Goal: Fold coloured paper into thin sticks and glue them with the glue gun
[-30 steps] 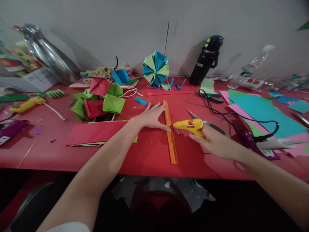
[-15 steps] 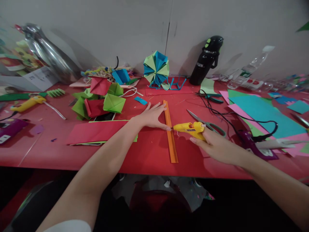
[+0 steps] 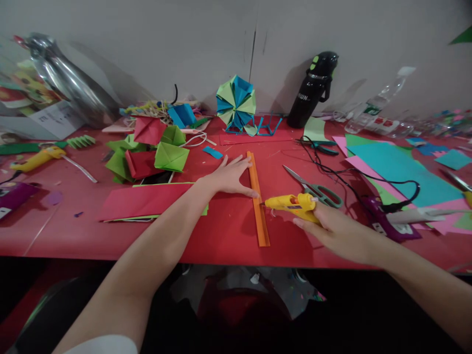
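Note:
A folded orange paper strip (image 3: 261, 219) lies lengthwise on the red-covered table. My left hand (image 3: 233, 176) rests against its left side with fingers spread, the fingertips and thumb touching the strip. In my right hand (image 3: 328, 226) is a yellow hot glue gun (image 3: 293, 202), its nozzle at the strip's right edge just below my left thumb. Behind the glue gun lie open-handled scissors (image 3: 313, 187). Red and green paper sheets (image 3: 143, 202) are stacked under my left forearm.
Folded red and green paper pieces (image 3: 155, 152) sit at the left, with a second yellow glue gun (image 3: 39, 158) beyond. A blue-green paper ball (image 3: 236, 103), black bottle (image 3: 313, 88) and clear plastic bottle (image 3: 381, 103) stand at the back. Coloured sheets (image 3: 398, 167) and a cable lie right.
My right hand has moved the glue gun slightly down along the strip's edge, toward me. My left hand keeps its place on the strip. The whole view has shifted a little.

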### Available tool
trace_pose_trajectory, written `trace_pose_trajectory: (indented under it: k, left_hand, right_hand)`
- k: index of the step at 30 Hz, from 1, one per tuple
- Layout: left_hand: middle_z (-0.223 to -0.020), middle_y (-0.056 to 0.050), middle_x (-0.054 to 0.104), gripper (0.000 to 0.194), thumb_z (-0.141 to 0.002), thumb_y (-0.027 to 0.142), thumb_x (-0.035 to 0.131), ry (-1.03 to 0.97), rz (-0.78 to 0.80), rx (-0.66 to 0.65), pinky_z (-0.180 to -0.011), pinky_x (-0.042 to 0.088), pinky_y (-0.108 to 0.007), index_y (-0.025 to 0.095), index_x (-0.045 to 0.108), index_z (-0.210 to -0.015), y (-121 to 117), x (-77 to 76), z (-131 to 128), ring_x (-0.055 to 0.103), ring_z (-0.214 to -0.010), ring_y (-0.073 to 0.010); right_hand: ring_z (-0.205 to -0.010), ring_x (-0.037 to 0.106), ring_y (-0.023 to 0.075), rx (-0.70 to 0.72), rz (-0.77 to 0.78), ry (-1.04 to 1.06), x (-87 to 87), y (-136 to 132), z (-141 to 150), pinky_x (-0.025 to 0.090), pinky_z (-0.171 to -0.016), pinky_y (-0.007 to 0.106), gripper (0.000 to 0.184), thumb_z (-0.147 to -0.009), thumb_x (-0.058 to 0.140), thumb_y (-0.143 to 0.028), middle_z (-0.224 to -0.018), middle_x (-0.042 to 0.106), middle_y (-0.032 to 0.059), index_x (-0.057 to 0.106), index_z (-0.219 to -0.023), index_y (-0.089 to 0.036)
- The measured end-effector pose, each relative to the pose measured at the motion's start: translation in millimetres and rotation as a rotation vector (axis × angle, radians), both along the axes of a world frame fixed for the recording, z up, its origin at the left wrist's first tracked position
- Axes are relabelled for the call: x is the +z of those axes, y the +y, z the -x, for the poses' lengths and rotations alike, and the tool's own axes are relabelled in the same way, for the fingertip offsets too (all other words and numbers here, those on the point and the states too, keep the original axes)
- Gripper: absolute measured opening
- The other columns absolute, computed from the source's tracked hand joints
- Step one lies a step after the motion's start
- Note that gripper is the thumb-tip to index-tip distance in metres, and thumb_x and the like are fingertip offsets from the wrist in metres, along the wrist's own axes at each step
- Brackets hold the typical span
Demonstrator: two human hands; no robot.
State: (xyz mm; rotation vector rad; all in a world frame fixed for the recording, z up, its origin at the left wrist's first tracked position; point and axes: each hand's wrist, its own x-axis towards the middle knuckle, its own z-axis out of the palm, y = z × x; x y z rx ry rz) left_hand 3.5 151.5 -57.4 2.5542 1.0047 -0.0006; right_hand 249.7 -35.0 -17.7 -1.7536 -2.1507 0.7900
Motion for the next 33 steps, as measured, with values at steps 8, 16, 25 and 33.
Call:
trace_pose_trajectory:
  k: [8,16,25,33]
  left_hand:
    - [-0.169,-0.007,0.011,0.113,-0.069,0.083,0.056,0.003,0.004,-0.005,-0.124,-0.006,-0.057,0.021,0.026,-0.158,-0.9,2.4,0.2,0.002,-0.157,-0.0326]
    - [-0.169,-0.008,0.012,0.111,-0.070,0.081,0.057,-0.009,0.002,-0.010,-0.124,-0.005,-0.058,0.020,0.026,-0.158,-0.5,2.2,0.4,0.003,-0.156,-0.0336]
    - [-0.169,-0.007,0.012,0.109,-0.072,0.081,0.056,-0.021,0.004,-0.006,-0.124,-0.006,-0.058,0.022,0.027,-0.158,0.0,0.7,1.1,0.003,-0.156,-0.0333]
    - [-0.169,-0.007,0.010,0.114,-0.069,0.084,0.056,-0.006,0.021,-0.006,-0.124,-0.006,-0.056,0.023,0.024,-0.159,-1.5,4.1,0.8,0.002,-0.156,-0.0336]
  right_hand:
    - [-0.098,0.072,0.0282,0.030,-0.052,0.026,2.3,-9.4,2.8,0.060,-0.081,0.043,0.038,-0.097,0.048,-0.039,-0.111,0.075,0.0071,0.059,-0.132,-0.027]
    - [-0.086,0.073,0.0266,0.025,-0.010,0.061,2.3,-19.9,-2.8,0.061,-0.074,0.040,0.031,-0.095,0.052,-0.037,-0.096,0.075,0.0049,0.066,-0.121,-0.028]
    - [-0.060,0.065,0.0225,-0.031,0.005,-0.041,2.3,-40.5,-7.4,0.057,-0.059,0.038,0.026,-0.095,0.049,-0.046,-0.068,0.064,0.0014,0.063,-0.083,-0.028]
    - [-0.060,0.065,0.0221,0.014,-0.045,-0.068,9.4,-50.9,-7.1,0.055,-0.057,0.035,0.022,-0.094,0.050,-0.044,-0.068,0.064,0.0005,0.065,-0.093,-0.029]
